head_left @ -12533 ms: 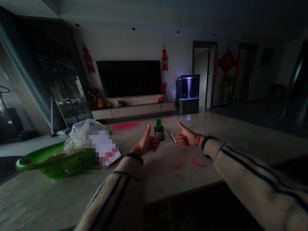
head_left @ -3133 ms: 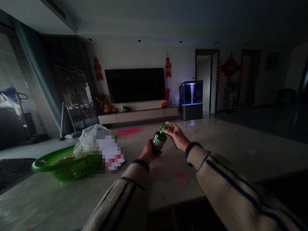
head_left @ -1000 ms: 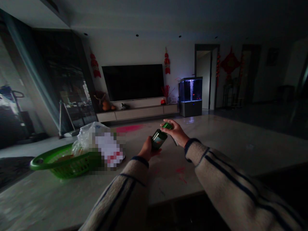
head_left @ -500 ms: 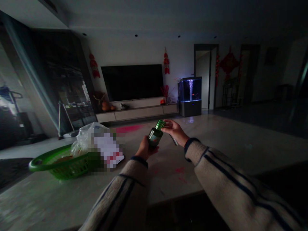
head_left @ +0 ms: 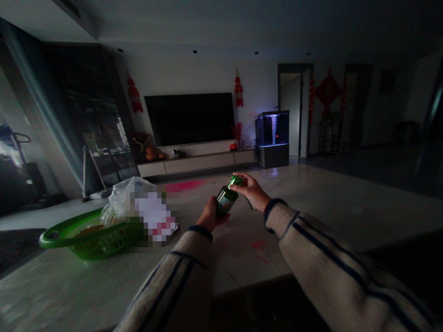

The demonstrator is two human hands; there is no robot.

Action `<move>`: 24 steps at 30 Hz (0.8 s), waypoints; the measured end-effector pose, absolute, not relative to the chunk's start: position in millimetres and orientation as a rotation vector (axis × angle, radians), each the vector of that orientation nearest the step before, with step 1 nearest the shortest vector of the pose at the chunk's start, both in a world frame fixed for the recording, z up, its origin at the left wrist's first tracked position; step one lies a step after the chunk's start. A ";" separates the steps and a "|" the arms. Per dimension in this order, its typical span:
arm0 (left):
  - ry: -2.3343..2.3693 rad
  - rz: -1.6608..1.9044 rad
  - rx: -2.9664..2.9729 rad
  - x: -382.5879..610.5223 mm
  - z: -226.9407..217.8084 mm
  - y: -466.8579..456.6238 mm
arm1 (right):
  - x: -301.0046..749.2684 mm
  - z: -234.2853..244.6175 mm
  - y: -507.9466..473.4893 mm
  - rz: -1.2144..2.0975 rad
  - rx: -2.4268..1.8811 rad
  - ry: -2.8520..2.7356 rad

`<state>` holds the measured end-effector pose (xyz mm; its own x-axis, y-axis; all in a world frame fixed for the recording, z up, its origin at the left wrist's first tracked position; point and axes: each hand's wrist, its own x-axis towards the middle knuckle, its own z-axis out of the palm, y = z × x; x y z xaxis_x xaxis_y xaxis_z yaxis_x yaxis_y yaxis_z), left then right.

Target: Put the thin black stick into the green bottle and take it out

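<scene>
A dark green bottle (head_left: pixel 226 201) with a pale label is tilted up to the right above the table. My left hand (head_left: pixel 209 215) is wrapped round its body from the left and below. On its neck sits a shiny ribbed green cap (head_left: pixel 236 180). The fingers of my right hand (head_left: pixel 249 188) close round that cap from the right, hiding part of it. Just below my right hand, a thin dark flat item (head_left: pixel 250 203) shows beside the palm; what it is I cannot make out.
On the pale table (head_left: pixel 311 216) with pink smudges, a green plastic basket (head_left: pixel 100 240) stands at the left. A clear plastic bag (head_left: pixel 119 198) and a blurred-out white packet (head_left: pixel 155 214) rest by it. Beyond are a television (head_left: pixel 190 119) and a lit fish tank (head_left: pixel 272 131).
My right-hand fingers have moved from the cap's side to wrap over it. The bottle and cap have shifted slightly to the right.
</scene>
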<state>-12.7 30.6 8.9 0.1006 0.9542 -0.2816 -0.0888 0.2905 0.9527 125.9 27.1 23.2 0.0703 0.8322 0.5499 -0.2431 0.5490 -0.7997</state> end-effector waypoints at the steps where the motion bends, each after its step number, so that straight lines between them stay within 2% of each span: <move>1: 1.198 0.979 0.965 -12.8 9.4 30.1 | 126.1 22.9 27.5 0.881 -0.593 -1.247; 10: 1.132 1.084 0.894 -21.7 15.2 32.1 | 128.3 23.8 31.2 0.970 -0.542 -1.210; 24: 1.207 1.019 0.940 -14.7 11.5 29.1 | 126.8 24.5 25.1 0.915 -0.586 -1.279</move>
<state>-14.7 29.1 11.5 0.0669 0.9591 -0.2751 -0.1102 0.2811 0.9533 126.8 25.1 24.5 0.0274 0.8368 0.5469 -0.2478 0.5357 -0.8072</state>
